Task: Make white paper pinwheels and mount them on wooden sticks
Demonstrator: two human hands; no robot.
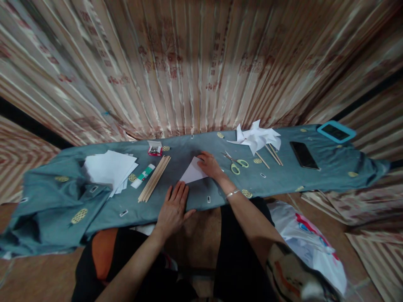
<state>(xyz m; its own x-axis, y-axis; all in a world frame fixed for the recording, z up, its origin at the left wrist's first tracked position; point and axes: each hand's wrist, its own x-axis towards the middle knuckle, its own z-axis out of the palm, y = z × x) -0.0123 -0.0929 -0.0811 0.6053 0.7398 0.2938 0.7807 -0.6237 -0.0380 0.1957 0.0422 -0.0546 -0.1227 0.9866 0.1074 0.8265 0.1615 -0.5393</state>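
Observation:
A sheet of white paper folded into a triangle [192, 172] lies flat on the cloth-covered table [201, 201]. My left hand [173, 205] rests flat with fingers stretched out, its fingertips at the triangle's near left corner. Across the right part of the paper lies my right hand [209, 165], its fingers extended over the upper edge and hiding that side. Left of the paper is a bundle of wooden sticks [154, 179], with a glue stick [143, 175] beside it. Green-handled scissors [235, 162] lie open to the right of my right hand.
A stack of white paper [108, 170] is at the left. Behind the sticks stands an open red box of small metal pieces [155, 148]. Paper pinwheels [256, 137] on sticks, a black phone [304, 155] and a blue-framed device [336, 131] are at the right. A curtain hangs behind.

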